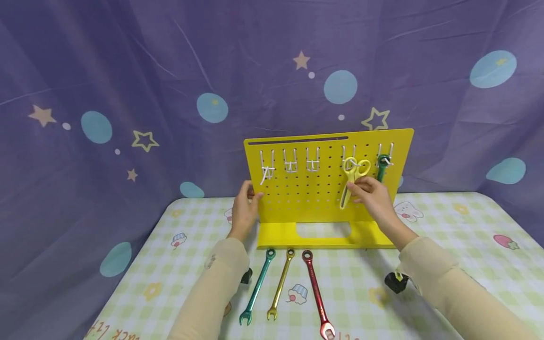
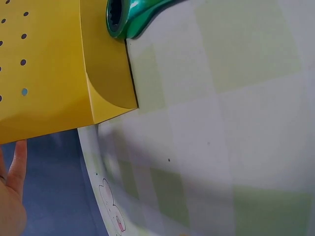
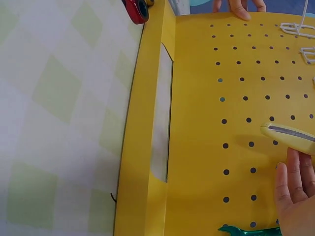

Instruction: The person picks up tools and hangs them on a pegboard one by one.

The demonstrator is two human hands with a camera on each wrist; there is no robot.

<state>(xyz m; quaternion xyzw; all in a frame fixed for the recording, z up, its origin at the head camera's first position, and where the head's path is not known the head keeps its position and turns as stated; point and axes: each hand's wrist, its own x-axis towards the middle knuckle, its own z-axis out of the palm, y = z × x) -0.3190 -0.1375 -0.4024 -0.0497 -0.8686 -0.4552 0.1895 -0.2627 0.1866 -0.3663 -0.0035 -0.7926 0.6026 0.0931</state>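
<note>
My left hand grips the left edge of a yellow pegboard, thumb at the front and fingers behind. With my right hand I pinch a pair of yellow scissors below their handles, blades pointing down. Their left handle loop overlaps a white hook; whether it bears their weight I cannot tell. In the right wrist view, the tip of the scissors lies over the fingers of that hand. A dark green wrench hangs from the rightmost hook, partly behind my right hand.
Three white hooks, the left one among them, hold nothing. On the checked tablecloth before the board lie a teal wrench, a gold wrench and a red wrench. A purple curtain hangs behind.
</note>
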